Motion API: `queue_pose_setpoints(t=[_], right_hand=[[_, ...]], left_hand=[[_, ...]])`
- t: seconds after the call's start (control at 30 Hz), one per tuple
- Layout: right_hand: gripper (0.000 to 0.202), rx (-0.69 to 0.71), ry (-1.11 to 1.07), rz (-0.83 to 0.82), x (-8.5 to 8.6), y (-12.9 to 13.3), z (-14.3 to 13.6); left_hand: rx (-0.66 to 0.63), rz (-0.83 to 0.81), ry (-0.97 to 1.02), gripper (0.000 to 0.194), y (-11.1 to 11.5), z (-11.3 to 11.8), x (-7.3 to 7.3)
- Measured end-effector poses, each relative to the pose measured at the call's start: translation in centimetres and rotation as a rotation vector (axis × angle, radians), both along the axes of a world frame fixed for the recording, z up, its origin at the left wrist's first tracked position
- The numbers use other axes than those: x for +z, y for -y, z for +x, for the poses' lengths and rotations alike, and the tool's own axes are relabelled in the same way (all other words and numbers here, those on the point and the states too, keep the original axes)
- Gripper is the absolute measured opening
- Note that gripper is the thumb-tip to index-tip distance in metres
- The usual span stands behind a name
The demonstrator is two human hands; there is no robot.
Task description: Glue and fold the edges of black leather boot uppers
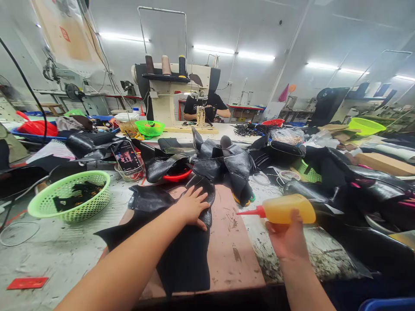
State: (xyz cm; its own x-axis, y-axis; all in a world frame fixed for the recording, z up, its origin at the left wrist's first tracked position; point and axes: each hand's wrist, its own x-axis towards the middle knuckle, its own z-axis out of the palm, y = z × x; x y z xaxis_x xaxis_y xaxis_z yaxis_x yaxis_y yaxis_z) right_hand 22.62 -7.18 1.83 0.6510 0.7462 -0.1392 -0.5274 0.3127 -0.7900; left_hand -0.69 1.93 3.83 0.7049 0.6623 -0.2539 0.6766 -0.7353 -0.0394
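Fingers spread, my left hand [193, 206] lies flat on a black leather piece [186, 255] with a glossy upper part and a matte lower part. That piece rests on a stained pink board [235, 246] in front of me. My right hand [288, 239] grips a glue bottle [288, 208] holding yellow liquid. The bottle is tilted almost level, its red nozzle pointing left over the board, apart from the leather. Behind the board lies a heap of shiny black leather pieces [207, 166], partly over a red bowl [178, 175].
A pale green basket [69, 211] with small black parts stands at left, near a phone [127, 156] propped on a cup. A red flat piece [27, 283] lies front left. More black leather [343, 181] is piled at right. Across the table, a person [207, 106] sits behind a sewing machine [168, 93].
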Motion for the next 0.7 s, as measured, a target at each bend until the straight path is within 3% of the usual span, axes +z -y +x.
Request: queue_pose_setpoints(t=[0.17, 0.5, 0.6, 0.7], right_hand=[[0.052, 0.186, 0.045, -0.006, 0.0, -1.0, -0.6], [0.046, 0.272, 0.405, -0.062, 0.8, -5.1, -1.6], [0.047, 0.282, 0.534, -0.094, 2.0, -5.5, -1.7], [0.045, 0.242, 0.664, -0.057, 4.4, -5.0, -1.9]], left_hand=[[0.055, -0.098, -0.015, 0.101, -0.9, -0.3, -0.6], [0.047, -0.085, -0.003, 0.093, -1.0, -0.4, -0.9], [0.037, -0.094, 0.032, 0.09, -0.8, -0.7, -1.2], [0.035, -0.122, 0.066, 0.091, -0.5, -0.9, -1.3]])
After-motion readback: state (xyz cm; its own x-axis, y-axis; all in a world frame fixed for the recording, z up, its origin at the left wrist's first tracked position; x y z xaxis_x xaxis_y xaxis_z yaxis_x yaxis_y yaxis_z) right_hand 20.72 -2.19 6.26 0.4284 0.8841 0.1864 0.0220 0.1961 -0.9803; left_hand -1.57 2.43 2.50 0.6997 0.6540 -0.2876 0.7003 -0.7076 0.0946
